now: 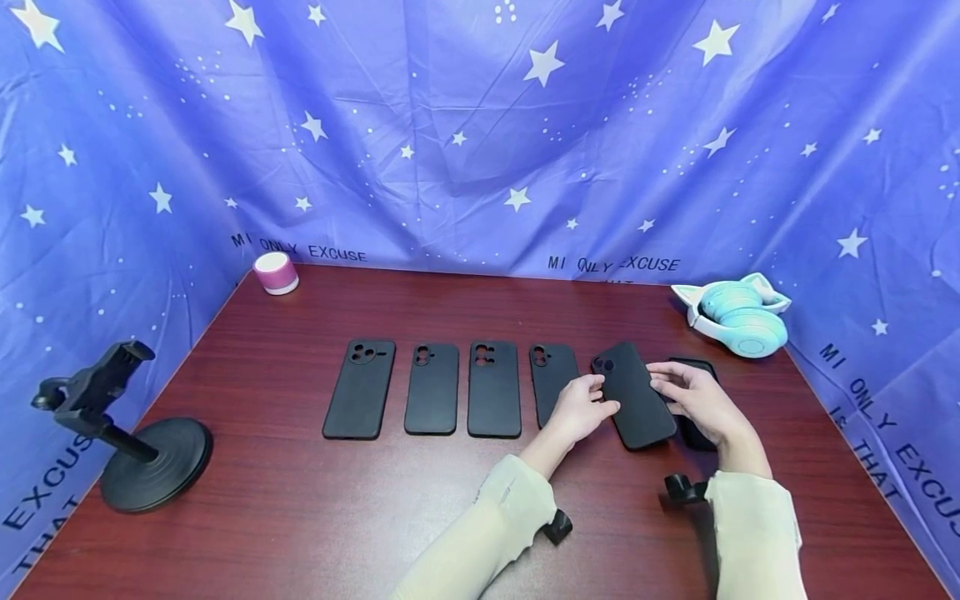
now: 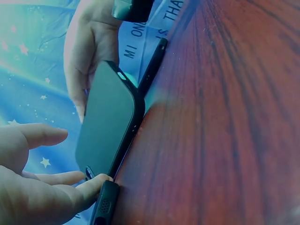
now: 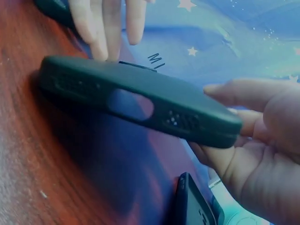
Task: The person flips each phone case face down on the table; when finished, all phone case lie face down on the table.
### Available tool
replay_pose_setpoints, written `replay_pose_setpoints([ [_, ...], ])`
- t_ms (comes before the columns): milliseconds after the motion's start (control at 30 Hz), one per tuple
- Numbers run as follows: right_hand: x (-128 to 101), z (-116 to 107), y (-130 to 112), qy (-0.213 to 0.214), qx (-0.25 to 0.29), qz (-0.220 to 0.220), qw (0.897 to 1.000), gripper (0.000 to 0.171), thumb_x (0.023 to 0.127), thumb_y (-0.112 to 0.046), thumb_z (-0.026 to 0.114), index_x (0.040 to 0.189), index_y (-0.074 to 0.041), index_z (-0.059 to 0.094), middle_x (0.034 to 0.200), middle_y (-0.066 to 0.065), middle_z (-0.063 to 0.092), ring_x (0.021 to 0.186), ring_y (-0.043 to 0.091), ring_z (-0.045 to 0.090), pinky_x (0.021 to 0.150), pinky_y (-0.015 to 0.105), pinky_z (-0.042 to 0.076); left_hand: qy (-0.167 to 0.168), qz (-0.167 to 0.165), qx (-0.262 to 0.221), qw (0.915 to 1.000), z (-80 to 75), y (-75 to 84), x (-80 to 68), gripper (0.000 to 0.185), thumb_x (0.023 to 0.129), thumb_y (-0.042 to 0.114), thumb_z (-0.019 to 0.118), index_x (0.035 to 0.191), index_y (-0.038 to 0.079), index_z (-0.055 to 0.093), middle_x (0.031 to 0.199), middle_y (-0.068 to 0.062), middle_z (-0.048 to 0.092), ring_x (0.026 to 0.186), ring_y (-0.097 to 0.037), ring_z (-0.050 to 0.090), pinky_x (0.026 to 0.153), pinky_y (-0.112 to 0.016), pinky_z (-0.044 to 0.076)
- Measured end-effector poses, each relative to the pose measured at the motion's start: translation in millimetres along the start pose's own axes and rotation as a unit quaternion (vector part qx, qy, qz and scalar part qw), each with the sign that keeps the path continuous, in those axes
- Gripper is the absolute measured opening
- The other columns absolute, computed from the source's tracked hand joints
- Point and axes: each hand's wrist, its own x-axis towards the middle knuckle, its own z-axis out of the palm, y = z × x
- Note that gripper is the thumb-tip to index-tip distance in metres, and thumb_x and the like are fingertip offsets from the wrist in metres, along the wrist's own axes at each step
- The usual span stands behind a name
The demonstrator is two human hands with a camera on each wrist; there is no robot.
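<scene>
A black phone case (image 1: 637, 404) is tilted, its right long edge lifted off the table and its left edge low. My right hand (image 1: 703, 402) pinches that raised edge between thumb and fingers. Beside the camera corner, my left hand (image 1: 576, 410) reaches in with extended fingers; in the left wrist view its fingertips (image 2: 101, 180) touch the low edge, while the thumb stands apart. A port cutout shows along the end of the case (image 3: 136, 103) in the right wrist view. Partly under my right hand lies another black case (image 1: 699, 435). My left hand partly covers a neighbouring case (image 1: 551, 367).
Three more black cases lie in a row to the left, including one with a round camera ring (image 1: 358, 400). A black phone stand (image 1: 153, 462) is at far left, a pink-and-white cylinder (image 1: 276, 273) at back left, and light-blue cat-ear headphones (image 1: 742, 317) at back right.
</scene>
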Motion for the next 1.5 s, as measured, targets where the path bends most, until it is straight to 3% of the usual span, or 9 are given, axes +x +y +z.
replay_pose_setpoints([
  [133, 2.1, 1.4, 3.1, 0.013, -0.052, 0.027, 0.998, 0.052, 0.102, -0.019, 0.049, 0.141, 0.013, 0.036, 0.129, 0.025, 0.053, 0.092, -0.009, 0.058, 0.082, 0.029, 0.059, 0.001, 0.003, 0.002, 1.0000, -0.3, 0.2, -0.6, 0.051, 0.089, 0.012, 0.068, 0.138, 0.005, 0.052, 0.141, -0.009, 0.055, 0.126, -0.023, 0.057, 0.099, -0.033, 0.051],
  [233, 3.6, 4.2, 4.6, 0.017, -0.100, 0.038, 0.994, 0.048, 0.101, -0.016, 0.050, 0.138, 0.014, 0.040, 0.129, 0.034, 0.050, 0.095, 0.001, 0.060, 0.081, 0.034, 0.059, 0.007, 0.006, 0.009, 0.9999, -0.5, 0.5, -0.8, 0.051, 0.089, 0.013, 0.067, 0.137, 0.006, 0.053, 0.140, -0.009, 0.056, 0.126, -0.022, 0.057, 0.100, -0.032, 0.051],
  [467, 5.8, 11.2, 4.9, 0.024, -0.162, 0.049, 0.985, 0.046, 0.101, -0.013, 0.050, 0.136, 0.015, 0.042, 0.127, 0.035, 0.052, 0.108, 0.034, 0.062, 0.080, 0.040, 0.059, 0.004, 0.010, 0.020, 0.9997, -0.8, 0.4, -0.4, 0.052, 0.089, 0.015, 0.067, 0.138, 0.008, 0.052, 0.140, -0.010, 0.056, 0.128, -0.024, 0.056, 0.103, -0.032, 0.049],
  [767, 5.4, 14.0, 1.8, 0.032, -0.190, 0.058, 0.980, 0.045, 0.100, -0.015, 0.053, 0.135, 0.012, 0.046, 0.130, 0.034, 0.052, 0.105, 0.034, 0.064, 0.079, 0.037, 0.060, -0.016, 0.016, -0.011, 0.9997, -1.1, -2.9, 1.4, 0.052, 0.091, 0.012, 0.064, 0.140, 0.007, 0.049, 0.145, -0.012, 0.051, 0.132, -0.028, 0.051, 0.107, -0.033, 0.046],
  [1067, 3.2, 13.2, 3.1, 0.029, -0.167, 0.051, 0.984, 0.047, 0.100, -0.015, 0.052, 0.136, 0.014, 0.044, 0.130, 0.036, 0.052, 0.109, 0.037, 0.063, 0.078, 0.035, 0.060, -0.006, 0.014, -0.005, 0.9999, 0.4, 0.5, 8.0, 0.050, 0.091, 0.012, 0.062, 0.139, 0.007, 0.050, 0.145, -0.014, 0.051, 0.132, -0.027, 0.051, 0.107, -0.033, 0.045],
  [1200, -0.8, 3.3, 1.6, 0.043, -0.173, 0.036, 0.983, 0.049, 0.100, -0.019, 0.053, 0.136, 0.013, 0.044, 0.130, 0.035, 0.053, 0.102, 0.031, 0.068, 0.077, 0.033, 0.060, -0.005, 0.017, 0.015, 0.9997, 2.5, 5.5, 9.9, 0.049, 0.091, 0.012, 0.062, 0.139, 0.010, 0.051, 0.144, -0.012, 0.052, 0.131, -0.026, 0.053, 0.105, -0.033, 0.047],
  [1300, -6.8, -9.6, 1.5, 0.073, -0.208, 0.026, 0.975, 0.050, 0.100, -0.023, 0.054, 0.136, 0.012, 0.046, 0.128, 0.034, 0.056, 0.090, 0.024, 0.073, 0.075, 0.029, 0.059, -0.012, 0.027, 0.034, 0.9990, 6.9, 10.3, 10.7, 0.049, 0.091, 0.012, 0.063, 0.139, 0.012, 0.052, 0.142, -0.009, 0.054, 0.129, -0.024, 0.055, 0.102, -0.031, 0.049],
  [1400, -14.2, -22.3, 4.2, 0.104, -0.260, 0.016, 0.960, 0.050, 0.099, -0.026, 0.054, 0.135, 0.010, 0.048, 0.125, 0.032, 0.059, 0.087, 0.023, 0.073, 0.074, 0.025, 0.057, -0.021, 0.042, 0.049, 0.9977, 13.8, 15.8, 12.6, 0.048, 0.091, 0.012, 0.063, 0.138, 0.012, 0.053, 0.140, -0.007, 0.056, 0.126, -0.021, 0.057, 0.098, -0.026, 0.051],
  [1500, -21.7, -32.6, 9.0, 0.126, -0.294, 0.008, 0.947, 0.050, 0.099, -0.027, 0.055, 0.133, 0.009, 0.050, 0.124, 0.031, 0.060, 0.098, 0.030, 0.068, 0.081, 0.035, 0.054, -0.024, 0.054, 0.057, 0.9966, 21.5, 20.5, 16.6, 0.047, 0.091, 0.012, 0.064, 0.138, 0.012, 0.053, 0.139, -0.005, 0.057, 0.124, -0.018, 0.059, 0.095, -0.021, 0.051],
])
